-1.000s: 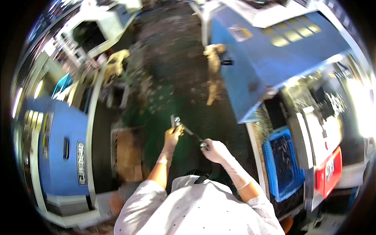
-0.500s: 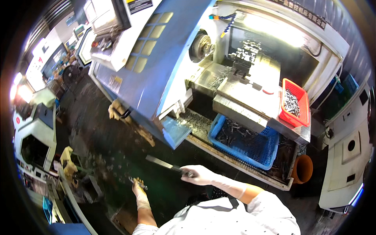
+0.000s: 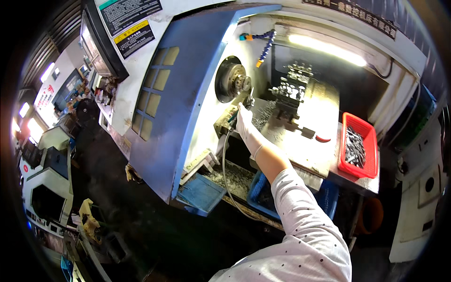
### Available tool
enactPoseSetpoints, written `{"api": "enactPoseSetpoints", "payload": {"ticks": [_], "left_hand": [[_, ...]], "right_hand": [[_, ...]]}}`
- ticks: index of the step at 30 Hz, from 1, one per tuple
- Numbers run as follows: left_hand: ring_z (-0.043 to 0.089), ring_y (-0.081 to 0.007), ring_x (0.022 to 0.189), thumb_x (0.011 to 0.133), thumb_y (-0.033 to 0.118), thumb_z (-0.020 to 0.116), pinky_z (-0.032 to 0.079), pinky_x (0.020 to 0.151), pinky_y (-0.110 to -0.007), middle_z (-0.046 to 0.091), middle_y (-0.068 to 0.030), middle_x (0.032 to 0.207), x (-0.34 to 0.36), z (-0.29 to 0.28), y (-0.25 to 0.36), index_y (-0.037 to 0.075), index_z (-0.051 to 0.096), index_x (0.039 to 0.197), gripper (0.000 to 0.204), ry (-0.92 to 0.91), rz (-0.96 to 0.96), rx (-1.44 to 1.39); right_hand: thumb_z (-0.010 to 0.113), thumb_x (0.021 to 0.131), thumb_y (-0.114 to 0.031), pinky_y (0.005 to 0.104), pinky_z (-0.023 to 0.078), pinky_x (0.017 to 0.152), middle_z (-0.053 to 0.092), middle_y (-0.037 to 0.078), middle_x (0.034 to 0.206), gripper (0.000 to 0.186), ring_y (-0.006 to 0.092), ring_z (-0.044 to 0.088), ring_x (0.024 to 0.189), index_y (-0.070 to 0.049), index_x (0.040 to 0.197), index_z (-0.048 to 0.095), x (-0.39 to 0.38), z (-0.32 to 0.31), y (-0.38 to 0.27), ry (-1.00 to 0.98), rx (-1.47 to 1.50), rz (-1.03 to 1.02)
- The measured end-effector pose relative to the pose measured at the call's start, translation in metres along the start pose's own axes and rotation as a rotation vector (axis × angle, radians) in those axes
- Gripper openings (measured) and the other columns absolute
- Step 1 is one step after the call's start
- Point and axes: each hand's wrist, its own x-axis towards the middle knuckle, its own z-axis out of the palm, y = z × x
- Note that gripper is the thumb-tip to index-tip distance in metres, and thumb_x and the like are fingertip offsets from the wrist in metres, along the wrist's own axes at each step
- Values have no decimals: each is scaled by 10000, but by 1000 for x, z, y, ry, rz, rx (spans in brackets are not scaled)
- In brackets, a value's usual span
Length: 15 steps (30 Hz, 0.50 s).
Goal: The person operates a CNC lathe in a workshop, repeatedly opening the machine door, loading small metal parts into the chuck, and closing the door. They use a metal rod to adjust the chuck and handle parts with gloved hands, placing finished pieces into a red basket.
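My right hand (image 3: 244, 123), in a pale glove, is stretched into the lathe, its fingers wrapped round an air gun (image 3: 250, 99). A thin pale hose (image 3: 225, 174) hangs from below that hand and curves down over the machine's front edge. The hand is just below and right of the round chuck (image 3: 232, 81), near the part at its centre. Right of it stands the tool post (image 3: 291, 91) on the metal slide (image 3: 312, 127). My left hand is out of sight.
A red basket of small metal parts (image 3: 359, 143) sits at the slide's right end. Below is a blue basket (image 3: 256, 192), partly behind my arm. The blue sliding door (image 3: 188, 84) stands left of the opening. A jointed coolant hose (image 3: 266, 49) hangs above. An orange bucket (image 3: 371, 215) is at lower right.
My right hand has moved up into the lathe; the flat metal tool it held is gone and an air gun is in it. My left hand, which held small metal pieces, has left the view.
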Motion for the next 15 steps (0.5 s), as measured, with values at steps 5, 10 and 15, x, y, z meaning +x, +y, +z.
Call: {"api": "enactPoseSetpoints", "payload": {"ticks": [5,10,15], "left_hand": [[436,-176,967,820,354,490,356,842,-345,470,-67,1064,-23,9,11,65,429,1063,382,28,-8,44],[438,-175,946,820,353,490,359,828,-344,470,-64,1040,-32,10,7,66,434,1044,369,31,-34,54],[440,-174,924,820,352,490,363,815,-343,470,-61,1015,-34,17,8,66,439,1026,357,11,-42,74]], "right_hand": [[560,744,-117,307,430,426,491,68,549,135,180,492,441,-15,698,484,19,10,39,-55,68,119],[566,751,-188,336,422,413,514,70,596,153,193,498,458,-43,775,523,-7,18,32,-6,45,102],[568,741,-176,317,433,442,503,61,577,148,179,507,469,-39,723,517,15,7,39,-101,-14,56]]}}
